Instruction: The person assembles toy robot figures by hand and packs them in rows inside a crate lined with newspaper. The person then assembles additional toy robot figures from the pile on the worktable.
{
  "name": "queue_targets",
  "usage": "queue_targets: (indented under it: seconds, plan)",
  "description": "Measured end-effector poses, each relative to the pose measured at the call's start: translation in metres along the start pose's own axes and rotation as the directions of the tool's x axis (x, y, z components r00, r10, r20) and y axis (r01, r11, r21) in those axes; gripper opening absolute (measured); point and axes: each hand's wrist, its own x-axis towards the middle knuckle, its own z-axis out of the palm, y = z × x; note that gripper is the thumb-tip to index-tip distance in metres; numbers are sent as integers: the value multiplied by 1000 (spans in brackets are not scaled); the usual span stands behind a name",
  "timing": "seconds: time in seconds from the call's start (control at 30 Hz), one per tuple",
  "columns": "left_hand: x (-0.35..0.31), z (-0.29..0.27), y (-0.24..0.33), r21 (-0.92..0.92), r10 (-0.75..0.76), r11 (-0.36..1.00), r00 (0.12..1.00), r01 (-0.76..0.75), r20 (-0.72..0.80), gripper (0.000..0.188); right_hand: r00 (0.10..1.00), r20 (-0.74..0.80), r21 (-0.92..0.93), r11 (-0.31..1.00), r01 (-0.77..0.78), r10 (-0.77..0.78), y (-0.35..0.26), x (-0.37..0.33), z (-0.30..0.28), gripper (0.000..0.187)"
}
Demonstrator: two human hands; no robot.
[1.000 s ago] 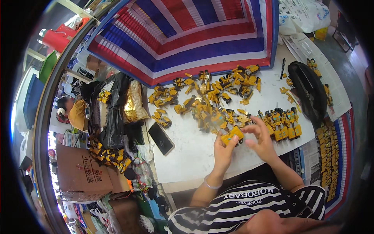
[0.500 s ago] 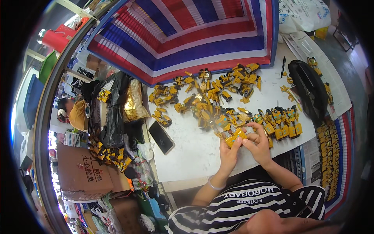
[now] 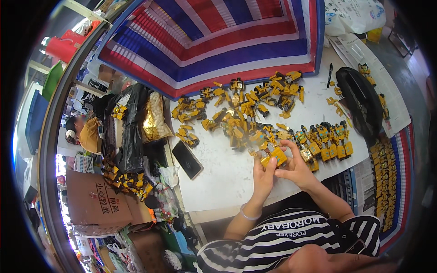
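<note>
A yellow toy robot (image 3: 278, 155) with black and grey parts is held up in front of my chest, above the near part of the white table. My left hand (image 3: 264, 178) grips its lower left side, thumb pressed on the yellow face. On the other side, my right hand (image 3: 301, 170) curls its fingers around the toy's right edge, with the thumb close to its lower corner. Just right of my hands stands a row of similar toy robots (image 3: 325, 143). Beyond them lies a loose pile of yellow toy robots (image 3: 241, 113), partly blurred near the held one.
A striped red, white and blue lined crate (image 3: 200, 73) stands along the far side. On the table (image 3: 218, 182) lie a phone (image 3: 187, 160), a pen (image 3: 330, 75) and a black pouch (image 3: 359, 104). A cardboard box (image 3: 98, 198) sits at left; another crate of toys (image 3: 384, 182) is at right.
The held toy robot has tilted, showing more of its yellow face. My right thumb has slid down off that face toward the lower corner. My left hand keeps its grip.
</note>
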Motion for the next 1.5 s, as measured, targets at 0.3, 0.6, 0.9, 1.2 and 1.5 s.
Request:
queue_targets:
  seconds: [0.3, 0.6, 0.9, 1.2, 1.5]
  plan:
    - [2, 4, 0, -2, -25, 1000, 999, 25, 38, 48, 998, -47, -154, 987, 39, -47, 7, 0, -4, 76]
    - [-4, 4, -14, 76, -106, 992, 986, 96, 129, 46, 979, -130, -250, 961, 119, -155, -6, -16, -19, 53]
    - [18, -34, -3, 545, 256, 790, 959, -281, 123, 40, 788, -492, -358, 911, 205, -371, -53, -46, -62, 38]
    - [70, -21, -29, 826, 161, -64, 811, -560, 562, 57, 776, -217, -975, 89, -205, -592, -66, -49, -74, 32]
    - [83, -41, -22, 570, 39, 788, 942, -234, 333, 57, 696, -117, -962, 254, 97, -708, -72, -48, -51, 22]
